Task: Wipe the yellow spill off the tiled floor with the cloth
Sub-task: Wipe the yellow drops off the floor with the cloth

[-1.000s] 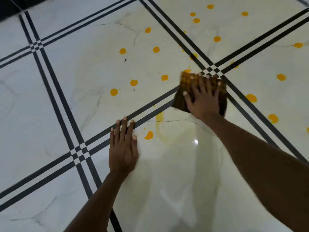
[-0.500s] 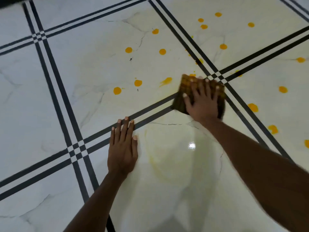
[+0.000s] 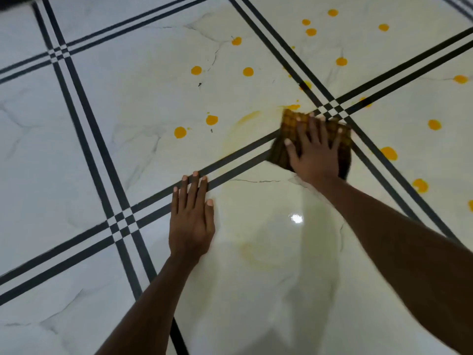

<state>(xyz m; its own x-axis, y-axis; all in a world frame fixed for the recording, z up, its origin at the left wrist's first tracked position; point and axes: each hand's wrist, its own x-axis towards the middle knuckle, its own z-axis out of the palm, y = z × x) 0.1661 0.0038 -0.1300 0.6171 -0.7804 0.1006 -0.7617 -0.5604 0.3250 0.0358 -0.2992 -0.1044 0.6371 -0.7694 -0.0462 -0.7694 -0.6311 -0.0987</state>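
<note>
A brown checked cloth [image 3: 290, 124] lies flat on the white tiled floor [image 3: 143, 103] beside a crossing of black lines. My right hand [image 3: 313, 152] presses on it with fingers spread and straight. My left hand [image 3: 192, 219] rests flat on the floor, nearer to me and to the left, touching nothing else. Several yellow drops dot the tiles; two of them [image 3: 180, 132] [image 3: 211, 120] lie left of the cloth, others [image 3: 389, 152] to its right and farther back. A faint yellow smear [image 3: 245, 119] curves just left of the cloth, and another pale ring [image 3: 256, 254] marks the tile near me.
Double black lines [image 3: 87, 139] cross the white marble-look tiles diagonally. A bright light reflection [image 3: 296, 218] shines on the glossy tile between my arms. A small dark speck [image 3: 199, 84] lies on the far tile.
The drop near my left hand is wiped away, leaving a faint ring. The drop left of the cloth has become a smear. My left hand has stayed in place.
</note>
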